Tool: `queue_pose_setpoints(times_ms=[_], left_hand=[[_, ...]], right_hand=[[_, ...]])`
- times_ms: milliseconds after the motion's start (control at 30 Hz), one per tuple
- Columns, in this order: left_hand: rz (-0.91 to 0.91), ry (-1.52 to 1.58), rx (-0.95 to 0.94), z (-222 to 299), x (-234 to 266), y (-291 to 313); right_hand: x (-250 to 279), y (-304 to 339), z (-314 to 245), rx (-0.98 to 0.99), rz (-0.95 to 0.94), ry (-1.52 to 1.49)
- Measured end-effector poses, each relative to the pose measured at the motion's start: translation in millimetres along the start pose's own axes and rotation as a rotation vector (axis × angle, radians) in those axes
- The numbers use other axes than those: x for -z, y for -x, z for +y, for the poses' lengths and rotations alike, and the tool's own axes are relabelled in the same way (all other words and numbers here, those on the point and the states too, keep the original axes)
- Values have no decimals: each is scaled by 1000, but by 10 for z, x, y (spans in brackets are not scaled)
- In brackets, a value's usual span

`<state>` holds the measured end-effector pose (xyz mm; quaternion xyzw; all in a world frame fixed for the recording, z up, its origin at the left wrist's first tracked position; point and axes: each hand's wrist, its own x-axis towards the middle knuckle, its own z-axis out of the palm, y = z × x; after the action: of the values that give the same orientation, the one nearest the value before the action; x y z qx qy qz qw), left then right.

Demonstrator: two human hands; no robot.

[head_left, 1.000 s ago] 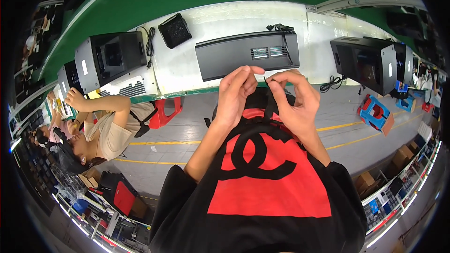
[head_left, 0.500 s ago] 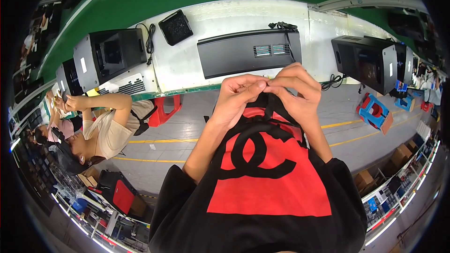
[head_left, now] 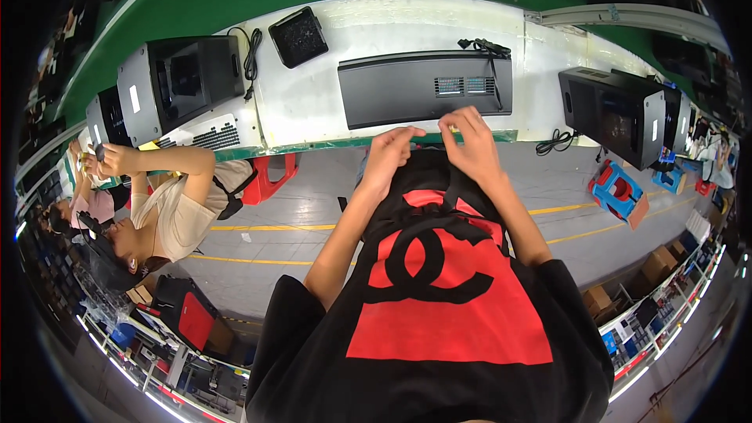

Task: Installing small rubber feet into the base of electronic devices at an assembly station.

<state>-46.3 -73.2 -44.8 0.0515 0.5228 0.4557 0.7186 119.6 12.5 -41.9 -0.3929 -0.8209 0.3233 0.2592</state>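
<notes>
My left hand [head_left: 387, 160] is held over the table's near edge, fingers curled and pressed together at the tips. Whatever they pinch, if anything, is too small to make out. A short gap to its right, my right hand [head_left: 475, 147] has thumb and fingers closed around a tiny yellowish piece [head_left: 454, 129], whose kind I cannot tell. Just beyond both hands a dark grey computer case [head_left: 392, 94] lies on the white table [head_left: 301, 106], with a vented opening toward its right. A black cable [head_left: 486, 48] rests on its far right corner.
More computer cases stand at the left [head_left: 182, 82] and right [head_left: 615, 113]. A black square panel [head_left: 298, 37], a coiled cable [head_left: 251, 63] and a keyboard [head_left: 215, 136] lie on the table. A co-worker [head_left: 168, 215] is at my left. Red [head_left: 270, 178] and blue [head_left: 617, 190] stools stand below.
My hands, fingertips together before, have moved apart, the left leftward and the right slightly to its own side. The yellowish piece now shows in the right hand. The view has shifted slightly.
</notes>
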Motion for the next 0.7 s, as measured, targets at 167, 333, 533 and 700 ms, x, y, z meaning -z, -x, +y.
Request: queue_pose_setpoints(times_ms=[167,333,533,700], left_hand=[[181,-8,41,-182,418,-123],[256,64,30,-260,650,-72],[269,60,28,-355,739,-83],[321,64,35,-438,879,-89]], right_hand=[[-299,43,461,105,-79,113],[-341,46,508,201,-67,152],[-319,16,491,241,-99,183],[-346,-37,346,128,-162,259]])
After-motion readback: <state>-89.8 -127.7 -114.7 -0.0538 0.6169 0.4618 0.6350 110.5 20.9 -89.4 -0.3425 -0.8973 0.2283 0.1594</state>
